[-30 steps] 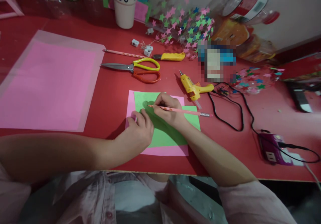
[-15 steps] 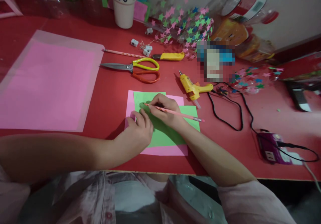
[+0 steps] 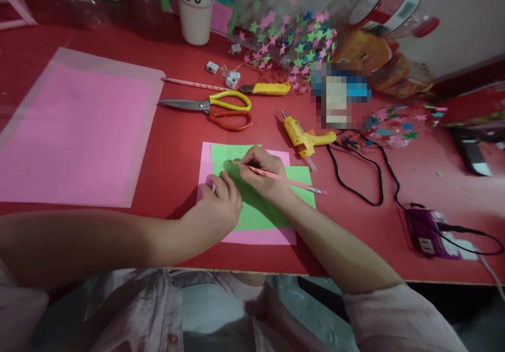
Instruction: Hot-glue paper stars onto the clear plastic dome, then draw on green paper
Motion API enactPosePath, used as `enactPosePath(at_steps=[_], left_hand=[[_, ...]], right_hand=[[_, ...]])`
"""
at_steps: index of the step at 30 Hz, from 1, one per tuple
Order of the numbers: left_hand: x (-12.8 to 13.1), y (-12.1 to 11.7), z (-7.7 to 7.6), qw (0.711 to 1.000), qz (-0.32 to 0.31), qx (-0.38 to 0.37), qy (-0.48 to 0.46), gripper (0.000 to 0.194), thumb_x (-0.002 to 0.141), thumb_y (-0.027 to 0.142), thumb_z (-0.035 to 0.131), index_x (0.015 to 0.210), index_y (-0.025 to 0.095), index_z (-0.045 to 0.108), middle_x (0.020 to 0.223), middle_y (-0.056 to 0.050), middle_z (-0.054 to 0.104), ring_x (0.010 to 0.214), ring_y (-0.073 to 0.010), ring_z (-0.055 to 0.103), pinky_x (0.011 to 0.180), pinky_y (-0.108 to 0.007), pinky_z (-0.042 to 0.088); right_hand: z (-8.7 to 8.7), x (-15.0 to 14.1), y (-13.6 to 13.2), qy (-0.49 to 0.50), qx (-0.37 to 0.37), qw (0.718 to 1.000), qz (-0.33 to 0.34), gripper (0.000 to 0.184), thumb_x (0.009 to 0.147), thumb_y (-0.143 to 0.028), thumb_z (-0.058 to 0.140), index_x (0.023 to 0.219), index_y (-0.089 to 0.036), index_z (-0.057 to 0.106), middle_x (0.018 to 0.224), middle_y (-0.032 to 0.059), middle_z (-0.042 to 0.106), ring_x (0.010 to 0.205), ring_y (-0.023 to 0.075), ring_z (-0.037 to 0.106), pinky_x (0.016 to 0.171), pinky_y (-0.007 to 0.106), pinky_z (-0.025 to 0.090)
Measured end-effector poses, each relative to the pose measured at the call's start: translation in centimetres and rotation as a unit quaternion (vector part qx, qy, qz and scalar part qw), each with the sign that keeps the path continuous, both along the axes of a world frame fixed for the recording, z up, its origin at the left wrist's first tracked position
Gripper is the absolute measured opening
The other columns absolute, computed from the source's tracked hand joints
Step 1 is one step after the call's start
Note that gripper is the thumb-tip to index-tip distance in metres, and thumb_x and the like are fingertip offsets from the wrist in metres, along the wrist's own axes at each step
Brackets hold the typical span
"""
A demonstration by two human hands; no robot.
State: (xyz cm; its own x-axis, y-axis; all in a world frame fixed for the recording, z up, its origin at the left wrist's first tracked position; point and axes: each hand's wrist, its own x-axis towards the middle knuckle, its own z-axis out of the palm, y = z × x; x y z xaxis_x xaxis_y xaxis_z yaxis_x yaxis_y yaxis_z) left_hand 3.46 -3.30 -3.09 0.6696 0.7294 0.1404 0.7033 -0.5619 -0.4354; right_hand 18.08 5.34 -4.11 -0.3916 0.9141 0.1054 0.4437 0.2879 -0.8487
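My right hand point(image 3: 263, 170) grips a pink pencil point(image 3: 294, 180), its point on the upper left part of a green sheet of paper point(image 3: 260, 215). Faint pencil marks show near the tip. My left hand point(image 3: 221, 202) rests on the left side of the green paper, fingers bent and somewhat apart, holding nothing. Beneath the green sheet lies a pink sheet of paper point(image 3: 272, 236), showing along its edges. My hands cover part of both sheets.
Beyond the papers lie scissors point(image 3: 205, 106), a yellow utility knife point(image 3: 271, 88), another pencil point(image 3: 193, 84) and a yellow glue gun point(image 3: 303, 136). Its black cord point(image 3: 389, 170) runs to a purple power strip point(image 3: 428, 233). Large pink sheets point(image 3: 79, 136) lie left; a white cup point(image 3: 196, 23) stands behind.
My right hand and the pencil have shifted slightly to the right across the green paper. My left hand has stayed in place.
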Motion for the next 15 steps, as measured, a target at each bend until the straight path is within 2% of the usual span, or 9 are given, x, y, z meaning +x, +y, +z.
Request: enactPosePath(at_steps=[15], left_hand=[[0.00, 0.00, 0.17, 1.000, 0.001, -0.005, 0.002, 0.034, 0.083, 0.005, 0.046, 0.109, -0.005, 0.065, 0.109, -0.030, 0.067, 0.082, -0.0347, 0.070, 0.052, -0.035, 0.053]], right_hand=[[-0.08, -0.11, -0.10, 0.008, 0.006, 0.998, -0.056, 0.013, 0.071, -0.016, 0.052, 0.063, -0.021, 0.044, 0.055, -0.0075, 0.042, 0.050, 0.0068, 0.036, 0.048, 0.023, 0.028]])
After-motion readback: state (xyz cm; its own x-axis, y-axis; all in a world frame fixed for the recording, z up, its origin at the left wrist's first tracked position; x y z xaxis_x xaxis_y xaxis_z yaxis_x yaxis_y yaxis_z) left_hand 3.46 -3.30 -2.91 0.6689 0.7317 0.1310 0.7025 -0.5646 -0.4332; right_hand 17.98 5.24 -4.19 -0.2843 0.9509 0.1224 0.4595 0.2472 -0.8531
